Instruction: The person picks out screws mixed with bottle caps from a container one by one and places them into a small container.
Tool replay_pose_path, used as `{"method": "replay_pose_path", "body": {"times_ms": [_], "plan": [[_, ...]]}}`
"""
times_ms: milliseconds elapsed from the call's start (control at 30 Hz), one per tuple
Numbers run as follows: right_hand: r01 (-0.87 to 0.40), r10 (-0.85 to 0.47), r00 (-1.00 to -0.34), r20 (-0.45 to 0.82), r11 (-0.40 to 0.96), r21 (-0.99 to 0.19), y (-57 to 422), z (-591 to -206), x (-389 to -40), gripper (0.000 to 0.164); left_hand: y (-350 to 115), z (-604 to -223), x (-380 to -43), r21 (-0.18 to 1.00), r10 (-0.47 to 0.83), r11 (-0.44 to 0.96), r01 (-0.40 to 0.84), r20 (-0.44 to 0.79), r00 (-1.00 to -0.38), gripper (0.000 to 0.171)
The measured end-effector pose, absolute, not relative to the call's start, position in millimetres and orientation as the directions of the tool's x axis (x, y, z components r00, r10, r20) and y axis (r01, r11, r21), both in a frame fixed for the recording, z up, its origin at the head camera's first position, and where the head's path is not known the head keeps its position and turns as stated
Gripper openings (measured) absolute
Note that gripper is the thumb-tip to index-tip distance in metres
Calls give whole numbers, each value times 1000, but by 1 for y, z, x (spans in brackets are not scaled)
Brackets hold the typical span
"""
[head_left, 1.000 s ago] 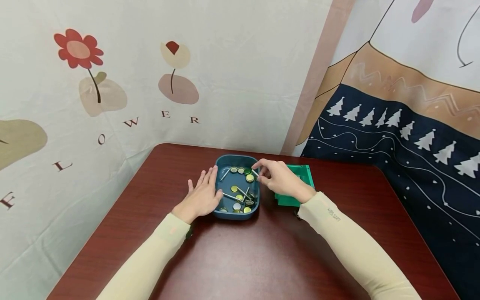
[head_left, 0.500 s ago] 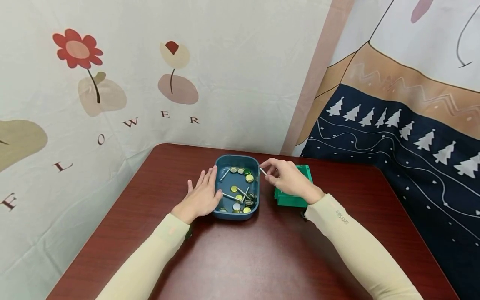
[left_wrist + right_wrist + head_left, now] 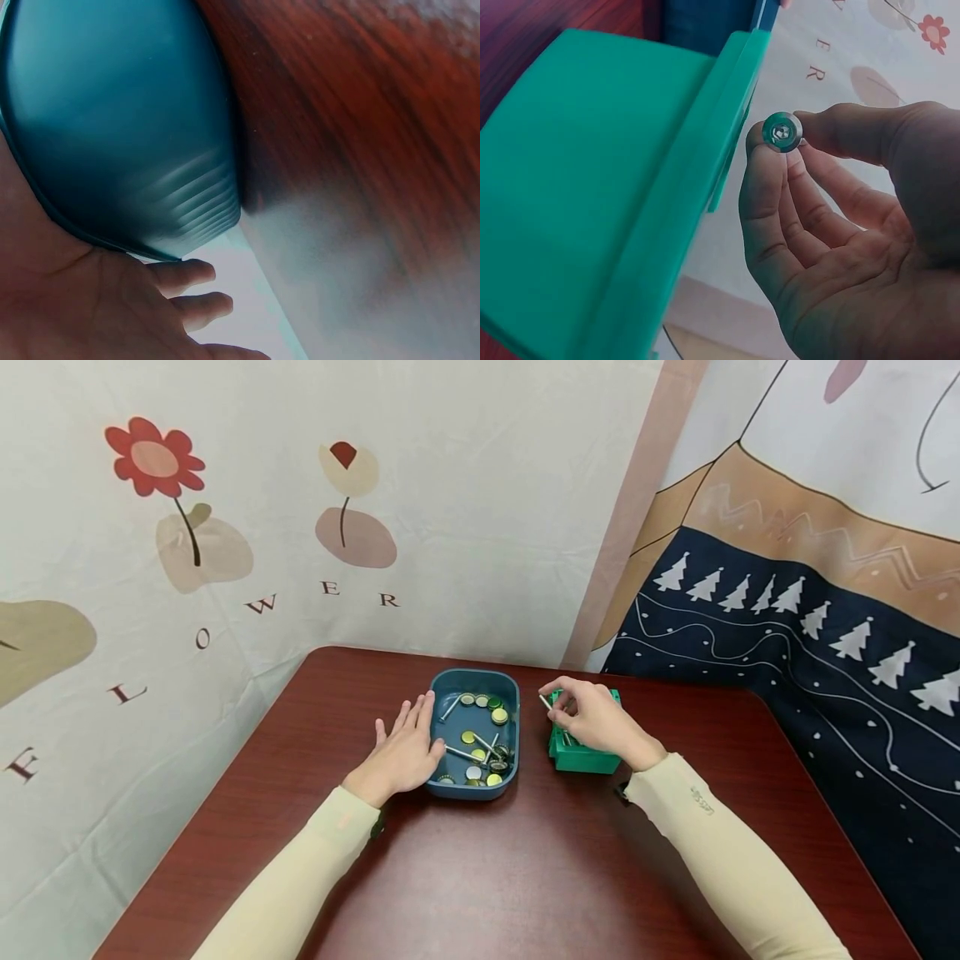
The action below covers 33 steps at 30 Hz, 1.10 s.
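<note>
My right hand [image 3: 592,718] pinches a silver bolt [image 3: 546,702] between thumb and fingertips, above the left side of the green bin [image 3: 587,763]. In the right wrist view the bolt's round head [image 3: 782,133] with its hex socket faces the camera. Straight fingers of my left hand [image 3: 401,756] rest along the left rim of the blue tray [image 3: 474,793]; its thumb reaches over that rim. Inside the tray lie several bottle caps [image 3: 499,717] and several bolts [image 3: 450,708]. In the left wrist view my left palm [image 3: 90,307] is against the tray's outer wall [image 3: 150,135].
Both containers stand side by side on a dark red wooden table [image 3: 465,877], with a narrow gap between them. Behind the table hangs a pale cloth [image 3: 480,510] printed with flowers, and a navy cloth [image 3: 750,635] with white trees is at the right.
My right hand has moved right with the bolt, from over the tray's right rim to over the green bin. The left hand stays at the tray.
</note>
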State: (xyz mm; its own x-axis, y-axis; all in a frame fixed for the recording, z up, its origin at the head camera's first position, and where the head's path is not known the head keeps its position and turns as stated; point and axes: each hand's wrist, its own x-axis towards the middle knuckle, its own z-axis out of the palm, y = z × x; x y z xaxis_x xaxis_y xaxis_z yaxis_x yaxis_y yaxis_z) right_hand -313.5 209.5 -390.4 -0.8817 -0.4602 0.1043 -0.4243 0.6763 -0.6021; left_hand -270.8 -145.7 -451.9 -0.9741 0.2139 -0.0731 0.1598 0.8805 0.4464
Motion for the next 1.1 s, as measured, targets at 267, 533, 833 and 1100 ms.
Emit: {"method": "replay_pose_path", "body": {"times_ms": [267,533,833,1100], "plan": [[-385,-402,-909,108,713,-586,225,-394,-313,40,-146,-451,-270,456,208,877,151,-77,-975,91],[-343,-324,-936,141,738,-582,241,-398,-310,41,-146,-451,-269,457,200,878,142,-81,-976,89],[-339,-282,-941,190,743,-577,252,-411,-305,40,-145,-452,-267,455,200,879,143,-79,-977,90],[-362,-274,-931,241,777,-516,248,-421,-303,40,-144,-452,-267,444,193,885,143,-71,-979,89]]}}
